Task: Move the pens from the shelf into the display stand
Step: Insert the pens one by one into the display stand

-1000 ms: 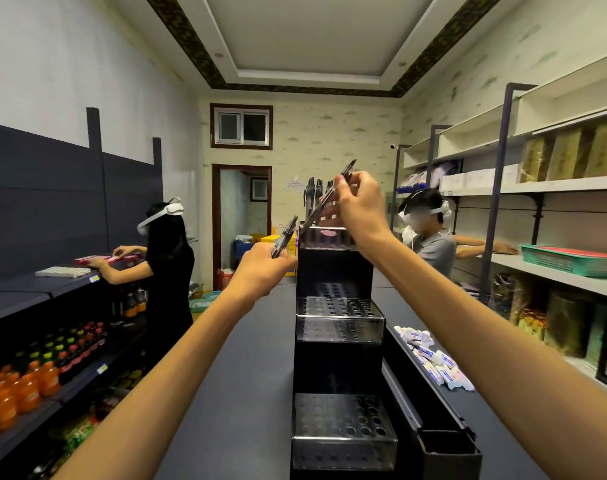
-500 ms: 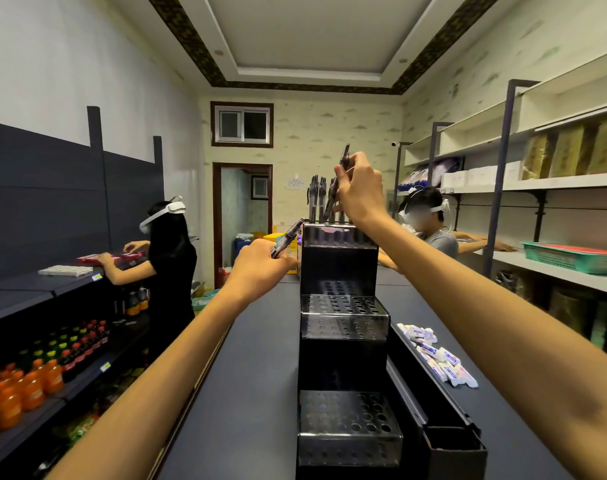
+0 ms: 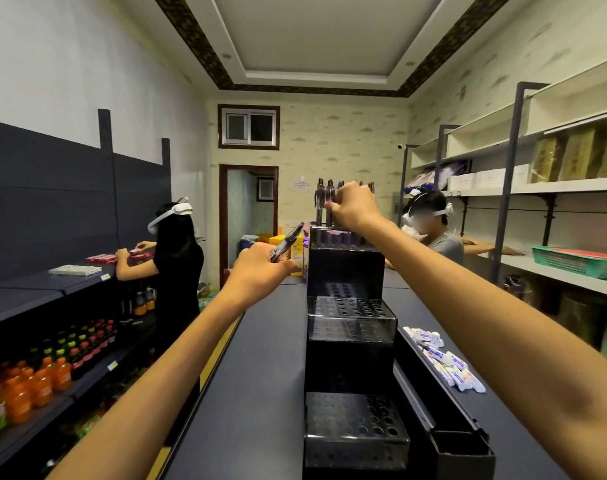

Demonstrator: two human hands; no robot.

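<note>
A shop aisle with a dark grey tabletop carrying a black tiered perforated display stand. No labels are legible. The right hand has its grip closed on upright dark pens in the top tier; the left hand grips a black pen beside the stand's left edge.

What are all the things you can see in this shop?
Display stand: one, black, stepped tiers with holes, middle of the counter.
Pens in the top tier: several, dark, upright; exact count unclear.
Spare pen: one, dark, held in the left hand.
Small packets: a heap, white and blue, counter right of the stand.
Bottles: many, orange and red, lower left shelves.
Basket: one, green, right shelf.
Other people: two, wearing white headsets, at the side shelves.
Left hand: grips the spare pen.
Right hand: fingers curled at the top-tier pens.
</note>
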